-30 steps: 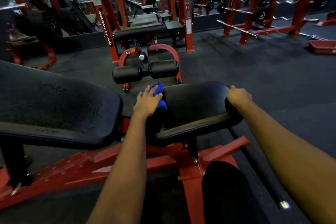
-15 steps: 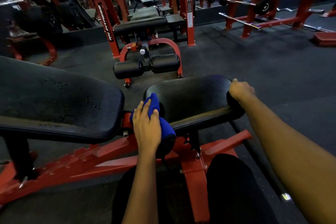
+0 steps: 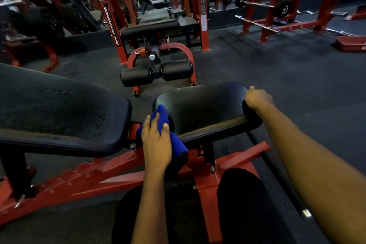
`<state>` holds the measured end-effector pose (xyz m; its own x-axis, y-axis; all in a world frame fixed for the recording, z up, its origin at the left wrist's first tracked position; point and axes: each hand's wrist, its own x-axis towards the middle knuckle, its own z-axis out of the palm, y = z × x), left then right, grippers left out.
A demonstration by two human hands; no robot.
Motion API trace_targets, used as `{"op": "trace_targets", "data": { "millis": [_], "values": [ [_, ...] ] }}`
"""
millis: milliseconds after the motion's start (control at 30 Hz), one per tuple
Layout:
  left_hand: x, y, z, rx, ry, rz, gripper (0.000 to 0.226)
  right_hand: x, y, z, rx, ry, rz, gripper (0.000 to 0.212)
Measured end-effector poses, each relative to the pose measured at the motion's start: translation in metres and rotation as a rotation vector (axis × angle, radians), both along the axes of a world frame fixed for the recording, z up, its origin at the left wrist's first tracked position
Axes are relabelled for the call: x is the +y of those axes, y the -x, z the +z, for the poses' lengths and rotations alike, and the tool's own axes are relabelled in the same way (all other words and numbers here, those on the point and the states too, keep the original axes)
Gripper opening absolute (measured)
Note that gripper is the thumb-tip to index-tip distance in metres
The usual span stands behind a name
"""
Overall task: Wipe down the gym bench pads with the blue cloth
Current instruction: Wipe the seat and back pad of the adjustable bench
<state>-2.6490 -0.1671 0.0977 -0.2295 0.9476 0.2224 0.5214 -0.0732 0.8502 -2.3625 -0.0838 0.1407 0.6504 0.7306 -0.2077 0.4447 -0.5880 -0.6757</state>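
Head view shows the wiping step under way on the short black vinyl seat pad (image 3: 206, 109). The left hand (image 3: 156, 142) lies flat, fingers nearly straight, pressing the thick blue cloth (image 3: 178, 150) against the pad's left end, where the cloth drapes over the rounded edge and down its side. The right hand (image 3: 257, 98) curls over the pad's far right corner and grips it, probably to steady it. The pad's top looks dark and faintly glossy. The next move likely calls for drawing the cloth across that top toward the right hand. The long black back pad (image 3: 59, 111), just beside it on the red steel frame (image 3: 111, 166), looks speckled with droplets or wear and probably needs wiping too.
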Motion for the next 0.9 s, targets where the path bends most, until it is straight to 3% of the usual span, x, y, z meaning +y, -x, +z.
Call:
{"op": "trace_targets", "data": {
  "millis": [267, 533, 667, 767, 900],
  "values": [
    [0.103, 0.029, 0.016, 0.153, 0.169, -0.253, 0.05, 0.003, -0.003, -0.001, -0.011, 0.009, 0.008, 0.061],
    [0.178, 0.037, 0.017, 0.051, 0.269, -0.299, 0.061, 0.008, -0.005, -0.003, -0.024, 0.01, -0.017, 0.061],
    [0.211, 0.034, 0.021, 0.063, 0.324, -0.256, 0.02, 0.013, -0.006, -0.004, -0.029, 0.021, -0.028, 0.059],
    [0.217, 0.031, 0.027, 0.027, 0.317, -0.239, 0.019, 0.013, -0.005, -0.004, -0.026, 0.009, -0.024, 0.058],
    [0.193, 0.037, 0.014, -0.169, 0.237, -0.24, 0.024, 0.008, 0.0, -0.002, -0.026, 0.014, -0.03, 0.059]
  ]
}}
